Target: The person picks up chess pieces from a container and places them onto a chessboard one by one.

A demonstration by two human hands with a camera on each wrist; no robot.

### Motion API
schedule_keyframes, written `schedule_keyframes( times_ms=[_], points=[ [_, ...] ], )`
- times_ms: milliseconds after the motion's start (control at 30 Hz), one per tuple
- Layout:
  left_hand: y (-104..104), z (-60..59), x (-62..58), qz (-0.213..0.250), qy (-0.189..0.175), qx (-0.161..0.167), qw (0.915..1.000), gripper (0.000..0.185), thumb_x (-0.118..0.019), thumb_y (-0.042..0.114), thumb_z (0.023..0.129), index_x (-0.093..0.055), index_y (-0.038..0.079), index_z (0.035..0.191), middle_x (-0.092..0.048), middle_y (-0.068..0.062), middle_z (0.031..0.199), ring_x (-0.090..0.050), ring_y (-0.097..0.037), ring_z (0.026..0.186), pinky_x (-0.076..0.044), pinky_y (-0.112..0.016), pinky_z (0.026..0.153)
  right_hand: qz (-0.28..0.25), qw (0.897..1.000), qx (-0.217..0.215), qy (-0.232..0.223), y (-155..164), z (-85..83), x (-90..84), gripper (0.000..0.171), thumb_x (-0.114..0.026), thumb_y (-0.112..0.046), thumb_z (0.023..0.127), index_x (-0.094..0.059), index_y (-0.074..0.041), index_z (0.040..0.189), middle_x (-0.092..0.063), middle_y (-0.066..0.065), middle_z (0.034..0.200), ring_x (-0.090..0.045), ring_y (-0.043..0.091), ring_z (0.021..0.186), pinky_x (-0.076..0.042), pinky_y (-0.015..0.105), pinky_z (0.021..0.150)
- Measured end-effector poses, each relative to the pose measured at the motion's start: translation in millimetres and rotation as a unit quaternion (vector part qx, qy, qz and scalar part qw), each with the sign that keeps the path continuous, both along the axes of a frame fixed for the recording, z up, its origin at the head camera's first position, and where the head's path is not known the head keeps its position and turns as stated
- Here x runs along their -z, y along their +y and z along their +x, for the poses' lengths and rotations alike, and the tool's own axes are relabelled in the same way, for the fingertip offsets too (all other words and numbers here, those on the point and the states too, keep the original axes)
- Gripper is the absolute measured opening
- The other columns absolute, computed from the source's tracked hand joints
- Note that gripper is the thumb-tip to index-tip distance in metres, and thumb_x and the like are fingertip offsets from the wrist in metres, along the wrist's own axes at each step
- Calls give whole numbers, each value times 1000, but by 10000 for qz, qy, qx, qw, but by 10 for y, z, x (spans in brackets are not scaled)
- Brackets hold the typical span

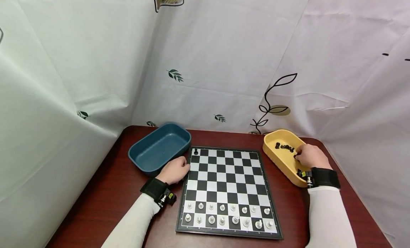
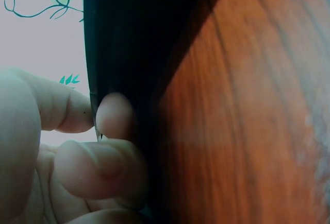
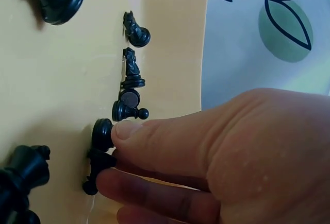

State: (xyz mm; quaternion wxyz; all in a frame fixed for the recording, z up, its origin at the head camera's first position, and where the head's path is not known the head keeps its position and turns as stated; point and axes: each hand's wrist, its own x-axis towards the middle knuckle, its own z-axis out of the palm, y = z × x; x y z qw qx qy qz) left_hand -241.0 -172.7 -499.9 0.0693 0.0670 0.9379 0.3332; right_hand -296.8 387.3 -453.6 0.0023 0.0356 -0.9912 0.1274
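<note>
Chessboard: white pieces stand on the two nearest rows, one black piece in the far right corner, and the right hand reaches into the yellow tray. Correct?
Not quite: the head view shows the black piece in the far left corner of the chessboard. The white pieces, right hand and yellow tray are as you say.

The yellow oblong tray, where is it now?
In the head view, the yellow tray lies right of the black-and-white chessboard, the right hand partly inside.

Dark red-brown table [image 1: 96,198] below left grip [image 1: 174,170] and right grip [image 1: 312,156]; beyond both, creased white cloth [image 1: 224,45] with leaf prints [image 1: 174,75].
</note>
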Motion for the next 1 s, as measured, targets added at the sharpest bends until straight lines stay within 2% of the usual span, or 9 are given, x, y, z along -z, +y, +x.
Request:
schedule_keyframes(
  times_ms=[233, 433, 600, 1000],
  points=[
    [6, 1, 8, 50, -49, 8, 10000, 25, -56, 29, 109, -59, 15, 89, -61, -2, 64, -57, -21, 48, -44, -37, 51, -15, 9996, -15, -266, -59, 37, -52, 13, -79, -7, 94, -78, 1, 103, -74, 20, 96, -65, 36, 85, -55, 56, 75],
    [0, 2, 27, 50, 32, 48, 10000, 25, -55, 28, 109, -59, 15, 88, -62, -1, 62, -57, -21, 46, -43, -36, 49, -3, 9995, -279, -141, -139, 55, -47, 4, -76, -7, 94, -78, -4, 94, -74, 11, 88, -65, 31, 81, -53, 50, 74],
    [-11, 4, 9, 74, 28, 50, 10000, 26, -55, 28, 109, -59, 15, 88, -62, -1, 63, -56, -21, 47, -43, -36, 49, -22, 9992, -382, -147, -233, 58, -44, 6, -76, -9, 93, -78, -9, 87, -70, 3, 80, -63, 27, 77, -50, 44, 71],
    [-8, 8, -8, 89, -31, 62, 9999, 26, -55, 28, 110, -59, 14, 89, -62, -2, 63, -56, -21, 47, -42, -36, 50, -124, 9968, -779, -84, -421, 86, -56, 5, -81, -10, 93, -85, -7, 90, -76, 1, 83, -62, 23, 76, -50, 43, 72]
  ],
)
